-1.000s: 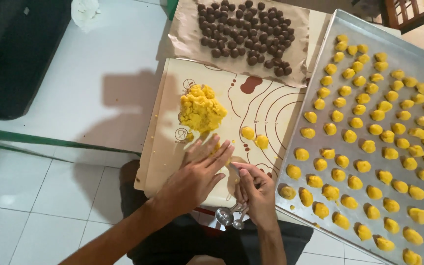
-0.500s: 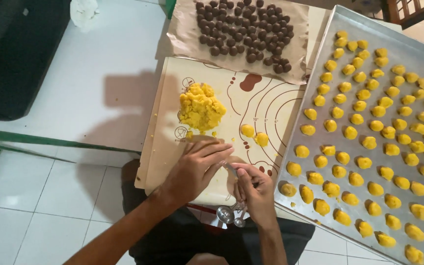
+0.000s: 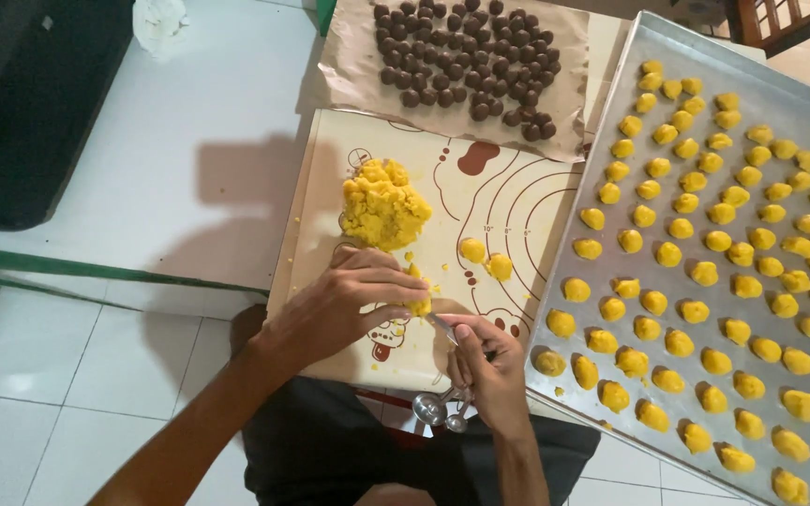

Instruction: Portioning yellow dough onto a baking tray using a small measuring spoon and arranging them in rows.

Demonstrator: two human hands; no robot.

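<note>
Dough piece: small, lumpy yellow dough piece (image 3: 417,305), over cream silicone baking mat (image 3: 517,201), near its front edge.
Left hand (image 3: 344,305): fingers pinched closed on the piece.
Right hand (image 3: 485,361): closed around metal measuring spoons (image 3: 438,405), touching the piece.
Source: crumbly yellow dough mound (image 3: 384,203), just behind.

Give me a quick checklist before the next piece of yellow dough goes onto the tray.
1. Dough piece in hand: ok, pinched in the left hand fingers over the mat.
2. Spoons: ok, held in the right hand; the bowls hang past the mat's near edge.
3. Dough supply: ok, a lump remains on the mat, plus two shaped balls.
4. Space on the tray: ok, bare metal along its near-left edge.
5. Dark balls on paper: ok, apart from the dough.
6. Piece fully shaped: cannot tell, fingers hide it.
</note>
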